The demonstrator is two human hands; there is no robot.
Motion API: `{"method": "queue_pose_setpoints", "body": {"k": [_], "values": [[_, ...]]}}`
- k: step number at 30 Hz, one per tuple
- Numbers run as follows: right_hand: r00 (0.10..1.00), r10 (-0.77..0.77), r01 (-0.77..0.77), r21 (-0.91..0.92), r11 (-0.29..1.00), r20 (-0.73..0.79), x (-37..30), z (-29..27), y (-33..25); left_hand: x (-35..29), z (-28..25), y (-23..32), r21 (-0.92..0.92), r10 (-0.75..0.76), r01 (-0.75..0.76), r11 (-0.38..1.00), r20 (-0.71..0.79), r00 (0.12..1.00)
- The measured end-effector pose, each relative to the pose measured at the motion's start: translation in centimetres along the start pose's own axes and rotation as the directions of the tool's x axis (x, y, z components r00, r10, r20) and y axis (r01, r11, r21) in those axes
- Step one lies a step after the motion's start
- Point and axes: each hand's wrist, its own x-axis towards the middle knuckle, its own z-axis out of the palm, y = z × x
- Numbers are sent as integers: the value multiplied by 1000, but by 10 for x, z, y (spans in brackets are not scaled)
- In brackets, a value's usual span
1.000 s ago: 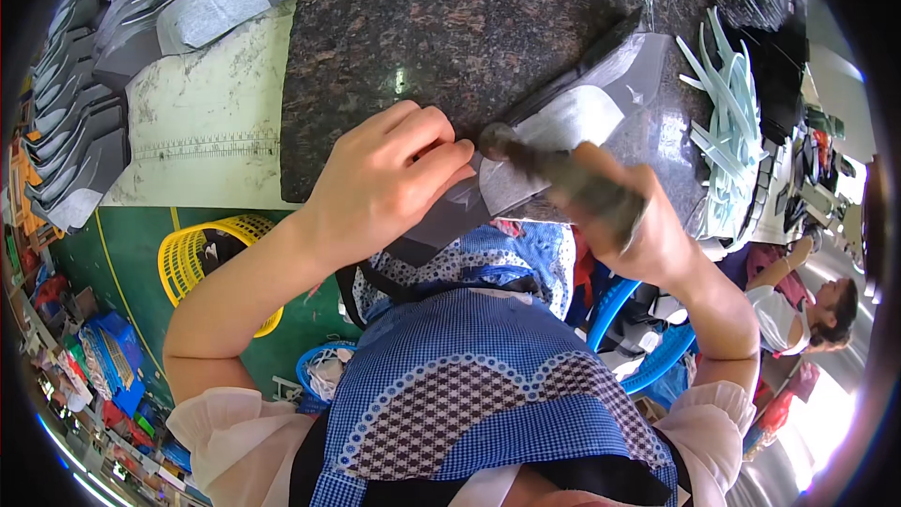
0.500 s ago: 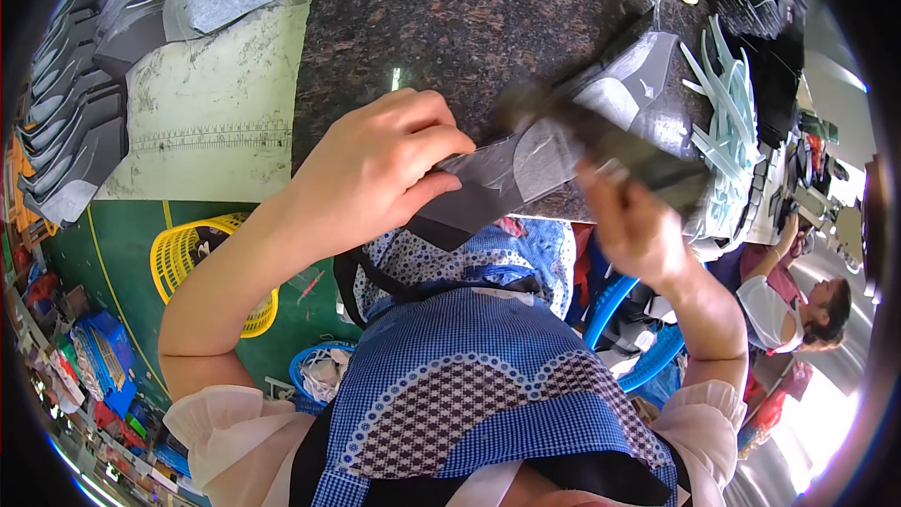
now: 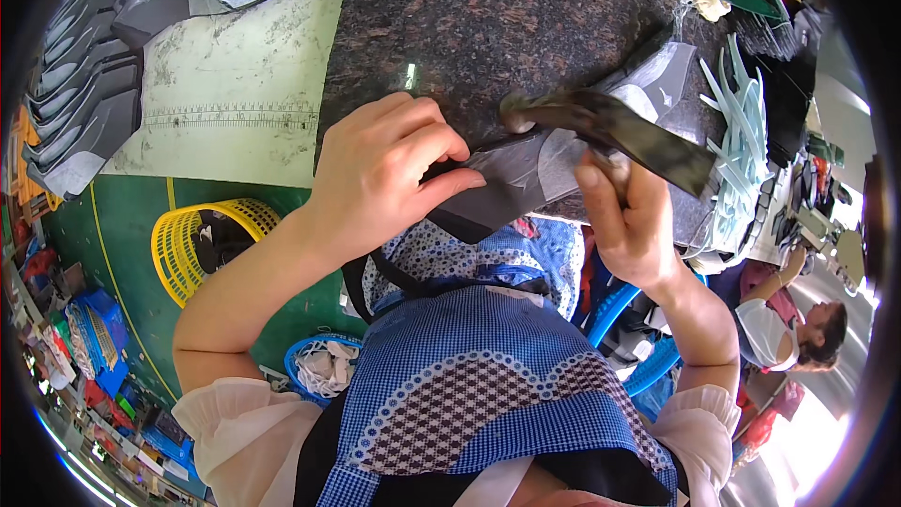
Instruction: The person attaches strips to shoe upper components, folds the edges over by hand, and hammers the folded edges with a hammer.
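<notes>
My left hand (image 3: 389, 164) pinches the edge of a dark, flat, leather-like piece (image 3: 507, 183) between thumb and fingers. This piece lies on the dark speckled stone slab (image 3: 469, 47) and hangs a little over its near edge. A paler grey patch (image 3: 560, 155) shows on its surface. In my right hand (image 3: 633, 225) is the handle of a hammer with a long dark metal head (image 3: 629, 136). The rounded end of the head is over the piece, just right of my left fingers; whether it touches cannot be told. Another dark piece with grey patches (image 3: 662, 75) lies beyond the hammer.
A white board with a ruler scale (image 3: 225, 145) lies left of the slab, bordered by stacks of dark cut pieces (image 3: 84, 122). Pale strips (image 3: 741, 145) lie at the right. Below stand a yellow basket (image 3: 174, 249) and a blue basket (image 3: 296, 357). Another person (image 3: 788, 319) sits far right.
The hammer, smeared by motion before, now shows more clearly, with its head still over the piece. The whole view has shifted slightly. My left hand keeps its pinch on the piece.
</notes>
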Motion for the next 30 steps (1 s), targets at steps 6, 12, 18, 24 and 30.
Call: {"method": "queue_pose_setpoints", "body": {"k": [6,12,18,24,30], "values": [[914,-404,405,-154,901,37,0,11,19,-13,14,10,133,93,-78,988,-110,990],[984,-127,125,22,992,125,2,6,9,-11,5,17,271,176,-162,949,-29,984],[977,-206,209,-45,977,58,2,6,-8,0,-8,19,315,222,-265,912,166,961],[719,444,62,685,726,-535,-8,-33,58,63,27,71,242,38,-56,969,76,996],[611,556,141,768,625,-564,-26,-32,87,124,20,45,-111,227,-222,969,40,973]]}}
